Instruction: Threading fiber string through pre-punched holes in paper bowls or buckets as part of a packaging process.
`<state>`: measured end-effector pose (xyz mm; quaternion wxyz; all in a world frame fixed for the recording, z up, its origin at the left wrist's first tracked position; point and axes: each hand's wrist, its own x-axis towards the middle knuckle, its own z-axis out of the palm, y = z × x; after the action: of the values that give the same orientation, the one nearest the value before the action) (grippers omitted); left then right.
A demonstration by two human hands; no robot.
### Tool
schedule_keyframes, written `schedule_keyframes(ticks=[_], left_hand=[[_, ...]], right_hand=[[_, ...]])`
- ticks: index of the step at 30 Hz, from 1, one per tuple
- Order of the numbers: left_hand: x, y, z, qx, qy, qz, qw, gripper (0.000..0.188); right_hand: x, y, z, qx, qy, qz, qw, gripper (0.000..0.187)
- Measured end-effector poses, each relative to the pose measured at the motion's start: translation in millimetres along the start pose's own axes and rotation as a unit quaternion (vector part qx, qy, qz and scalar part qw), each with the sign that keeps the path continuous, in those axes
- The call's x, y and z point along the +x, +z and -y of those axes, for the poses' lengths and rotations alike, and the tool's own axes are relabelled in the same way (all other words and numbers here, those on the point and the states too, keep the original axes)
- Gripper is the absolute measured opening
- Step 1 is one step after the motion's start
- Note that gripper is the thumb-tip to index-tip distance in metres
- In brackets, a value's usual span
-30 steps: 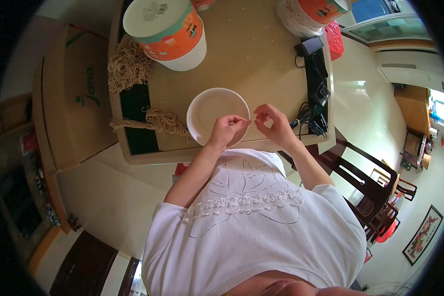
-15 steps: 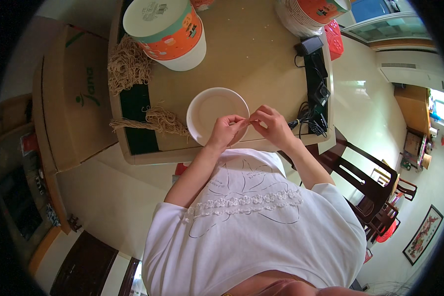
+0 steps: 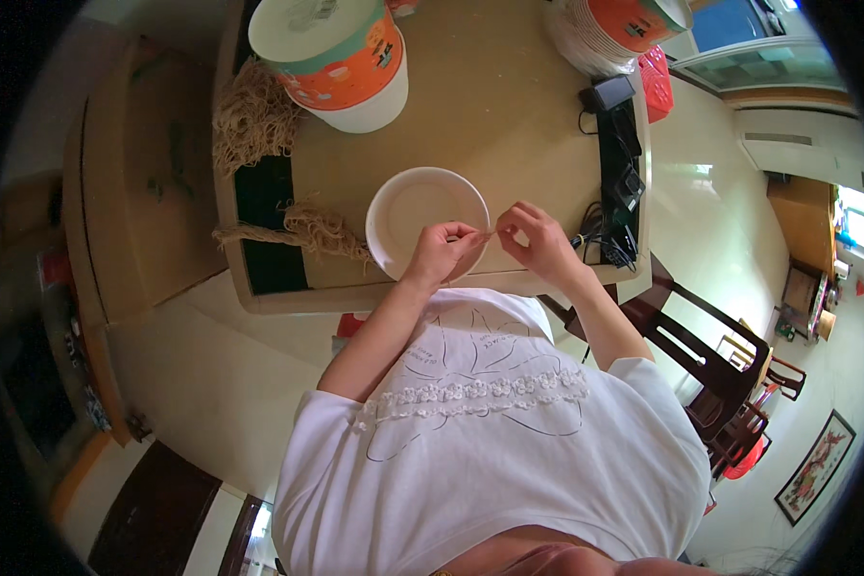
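Note:
A round white paper bowl (image 3: 394,206) sits at the near edge of the table, its opening facing up. Over its right rim my left hand (image 3: 439,253) is closed in a pinch. Just beyond the rim my right hand (image 3: 536,244) pinches too, thumb against fingertips. A tiny thin piece spans the short gap between the fingertips, too small to make out. Left of the bowl lies a loose bundle of beige string (image 3: 322,233), its twisted tail reaching over the table's left edge. A bigger tangle of beige string (image 3: 254,120) lies farther back.
An orange and white paper bucket (image 3: 360,82) stands upside down at the back left. Stacked paper bowls (image 3: 610,34) in plastic wrap are at the back right. A black power adapter (image 3: 608,94) and cables (image 3: 595,230) line the right edge. Dark wooden chairs (image 3: 706,341) stand right of the table.
My right hand has drawn a little to the right, away from my left, opening a small gap between the fingertips. My left hand stays nearly in place.

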<state>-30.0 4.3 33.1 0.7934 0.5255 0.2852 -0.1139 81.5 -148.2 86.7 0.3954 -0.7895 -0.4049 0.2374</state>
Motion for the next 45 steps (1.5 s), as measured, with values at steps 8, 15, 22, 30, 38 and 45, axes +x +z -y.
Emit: schedule_keyframes(ticks=[8,15,22,30,38,45], left_hand=[[3.6,0.0,5.5,-0.009,0.002,-0.005,1.000,0.012],[1.8,-0.9,2.5,-0.019,0.006,-0.014,1.000,0.012],[3.7,-2.1,5.9,-0.056,-0.006,0.000,0.998,0.014],[8.4,-1.9,18.0,-0.034,0.060,-0.007,0.998,0.014],[6.4,-4.9,15.0,-0.014,0.044,-0.001,0.999,0.015],[7.8,-6.1,18.0,0.029,0.076,0.002,0.997,0.016]], right_hand=[[-2.0,4.5,6.4,-0.012,-0.028,0.018,0.999,0.019],[3.4,-4.1,4.4,-0.001,0.004,-0.024,1.000,0.014],[4.9,5.6,5.6,-0.029,-0.017,0.046,0.998,0.021],[7.4,17.5,-26.0,0.171,0.131,0.012,0.976,0.008],[5.5,20.6,-31.2,0.271,0.200,0.026,0.941,0.010],[3.2,19.2,-28.7,0.218,0.188,0.037,0.957,0.007]])
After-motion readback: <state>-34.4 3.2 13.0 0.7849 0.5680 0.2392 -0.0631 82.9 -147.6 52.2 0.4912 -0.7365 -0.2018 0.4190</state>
